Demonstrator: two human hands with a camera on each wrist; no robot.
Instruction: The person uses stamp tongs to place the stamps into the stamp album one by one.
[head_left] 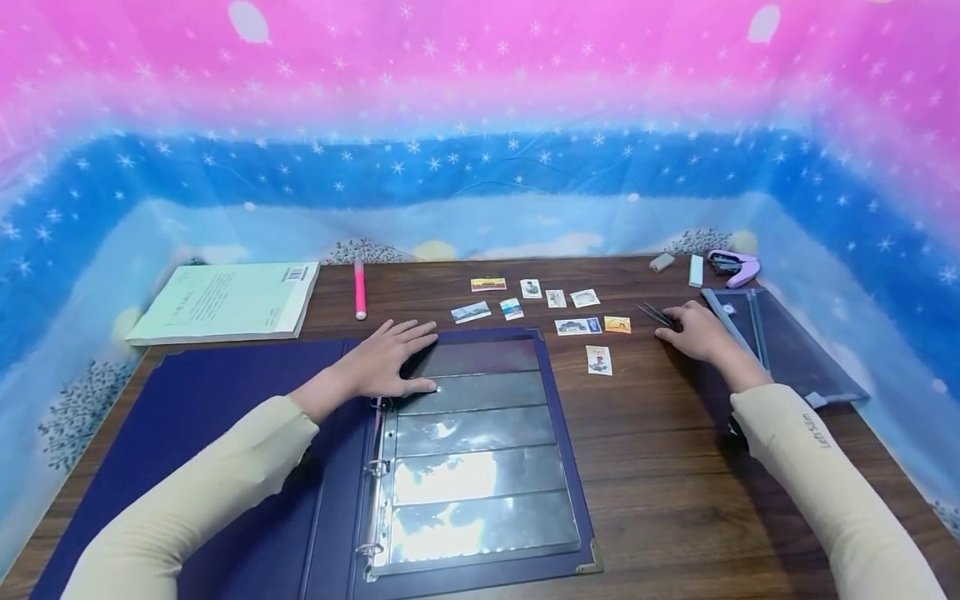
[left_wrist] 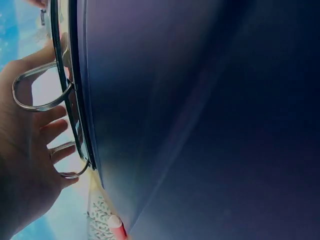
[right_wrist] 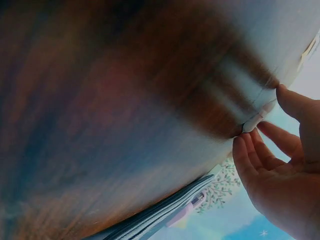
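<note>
left hand [head_left: 386, 360]: fingers straight and spread, laid on the page [head_left: 474, 433] near the top ring [head_left: 382, 403]; well apart from the right hand as i watch.
right hand [head_left: 697, 333]: at the tweezers [head_left: 657, 316]; my wrist view has thumb and fingertips apart, i cannot tell if they grip.
tweezers: under the right fingers, tips toward the stamps [head_left: 577, 326].
stamps: nine, loose between the hands, an orange one just beside the tweezer tips.
binder [head_left: 225, 417]: open under the left hand and forearm, page pockets running back from that hand.
pouch [head_left: 806, 342]: just right of the right hand.
stapler [head_left: 738, 268], eraser [head_left: 662, 262]: beyond the right hand.
pen [head_left: 360, 292], book [head_left: 228, 300]: beyond the left hand, book farther left.
</note>
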